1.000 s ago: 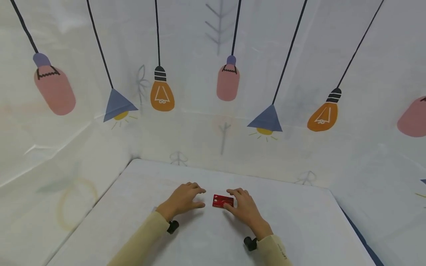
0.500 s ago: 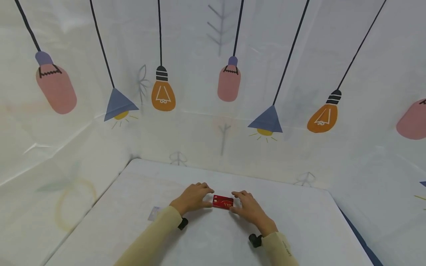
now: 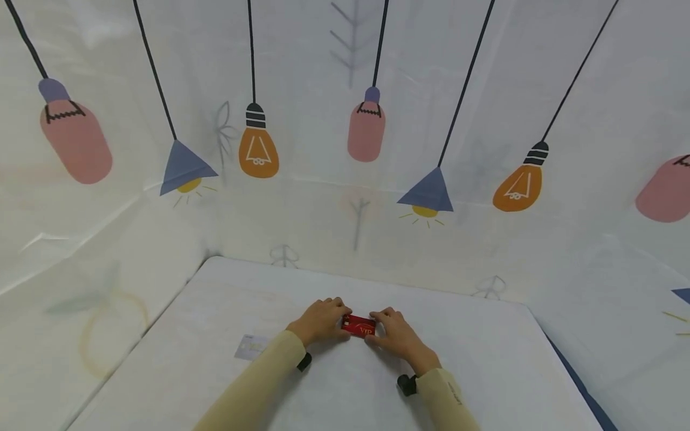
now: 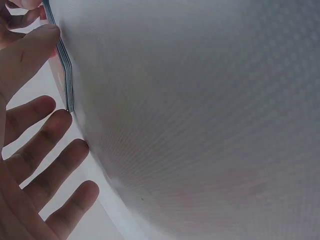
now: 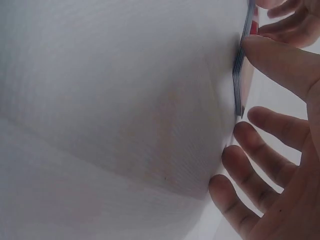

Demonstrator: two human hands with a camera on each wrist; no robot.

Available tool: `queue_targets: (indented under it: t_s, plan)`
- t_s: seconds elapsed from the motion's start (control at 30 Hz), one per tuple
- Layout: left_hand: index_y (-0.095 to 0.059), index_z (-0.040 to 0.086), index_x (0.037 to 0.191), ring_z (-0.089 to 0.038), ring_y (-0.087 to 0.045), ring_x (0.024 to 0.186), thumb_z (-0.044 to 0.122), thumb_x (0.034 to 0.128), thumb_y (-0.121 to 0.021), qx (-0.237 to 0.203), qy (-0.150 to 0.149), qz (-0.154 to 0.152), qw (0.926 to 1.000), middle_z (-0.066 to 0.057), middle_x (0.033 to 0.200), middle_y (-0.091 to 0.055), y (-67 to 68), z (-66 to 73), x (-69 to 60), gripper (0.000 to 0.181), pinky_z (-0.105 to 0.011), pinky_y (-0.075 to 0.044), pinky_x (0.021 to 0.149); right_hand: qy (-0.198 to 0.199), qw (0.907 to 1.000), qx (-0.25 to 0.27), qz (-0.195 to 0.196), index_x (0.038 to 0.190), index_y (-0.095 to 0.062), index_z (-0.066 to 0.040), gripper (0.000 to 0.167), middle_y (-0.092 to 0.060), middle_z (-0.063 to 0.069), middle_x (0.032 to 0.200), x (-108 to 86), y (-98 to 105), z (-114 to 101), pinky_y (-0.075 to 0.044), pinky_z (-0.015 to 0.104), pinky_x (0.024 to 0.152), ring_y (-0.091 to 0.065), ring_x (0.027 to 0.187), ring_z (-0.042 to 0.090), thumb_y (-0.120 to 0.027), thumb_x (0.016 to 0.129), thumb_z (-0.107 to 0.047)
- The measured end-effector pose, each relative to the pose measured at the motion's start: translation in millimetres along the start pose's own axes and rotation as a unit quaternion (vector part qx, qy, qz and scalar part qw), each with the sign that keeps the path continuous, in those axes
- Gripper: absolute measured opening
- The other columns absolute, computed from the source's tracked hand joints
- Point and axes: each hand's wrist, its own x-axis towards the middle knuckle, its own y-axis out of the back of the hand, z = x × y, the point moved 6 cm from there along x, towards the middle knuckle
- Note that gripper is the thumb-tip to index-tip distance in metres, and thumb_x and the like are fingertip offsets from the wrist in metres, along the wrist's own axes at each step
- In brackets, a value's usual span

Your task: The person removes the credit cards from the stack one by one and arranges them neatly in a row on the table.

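A stack of cards lies flat on the white table, topped by a red one printed "VIP". Its layered dark edge shows in the left wrist view as a stack edge, and in the right wrist view as the same edge. My left hand grips the stack's left end, thumb at the near edge and index finger at the far corner. At the right end, my right hand holds it likewise between thumb and index finger. The other fingers of both hands are spread near the tabletop.
A pale grey card lies on the table left of my left forearm, partly hidden by the sleeve. Behind stands a white sheet printed with hanging lamps, along the table's far and left edges.
My left hand has moved right, from apart to gripping the stack's left end. The right thumb has slid off the red card's face to its edge. The pale card has come into sight.
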Motion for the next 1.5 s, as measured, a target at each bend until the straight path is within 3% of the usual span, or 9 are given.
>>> queue_targets:
  t_s: [0.27, 0.57, 1.13, 1.5]
  plan:
    - [-0.067, 0.018, 0.134, -0.019, -0.058, 0.106, 0.056, 0.0853, -0.076, 0.006, 0.007, -0.012, 0.9999, -0.001, 0.122, -0.062, 0.4, -0.7, 4.6, 0.062, -0.037, -0.051, 0.090, -0.006, 0.9999, -0.012, -0.007, 0.132, -0.066, -0.010, 0.060, -0.058, 0.009, 0.123, 2.7, -0.9, 0.6, -0.048, 0.052, 0.098, -0.053, 0.113, 0.028, -0.085, 0.082, -0.038]
    - [-0.067, 0.019, 0.133, -0.017, -0.056, 0.105, 0.056, 0.0857, -0.075, 0.005, 0.021, -0.030, 0.9993, -0.001, 0.121, -0.060, 3.1, 1.2, 5.2, 0.061, -0.036, -0.051, 0.089, 0.020, 0.9996, -0.018, -0.009, 0.133, -0.066, -0.012, 0.056, -0.058, 0.005, 0.123, 1.7, 0.1, 2.8, -0.049, 0.049, 0.095, -0.052, 0.109, 0.024, -0.081, 0.086, -0.038]
    - [-0.070, 0.019, 0.126, -0.017, -0.055, 0.100, 0.054, 0.0851, -0.077, 0.002, 0.020, -0.023, 0.9995, -0.001, 0.116, -0.061, 4.0, 0.3, 8.0, 0.054, -0.035, -0.050, 0.085, 0.030, 0.9994, -0.018, -0.004, 0.133, -0.066, -0.013, 0.052, -0.059, 0.005, 0.123, 1.9, 1.1, 3.4, -0.048, 0.050, 0.096, -0.053, 0.110, 0.025, -0.079, 0.088, -0.037]
    - [-0.070, 0.019, 0.125, -0.016, -0.055, 0.098, 0.056, 0.0857, -0.076, -0.011, 0.013, -0.020, 0.9996, 0.001, 0.114, -0.062, 1.2, -0.9, 8.4, 0.053, -0.036, -0.050, 0.086, 0.016, 0.9997, -0.006, -0.017, 0.133, -0.065, -0.013, 0.051, -0.058, 0.006, 0.123, -0.2, 5.1, -0.6, -0.048, 0.051, 0.096, -0.052, 0.110, 0.025, -0.079, 0.089, -0.034]
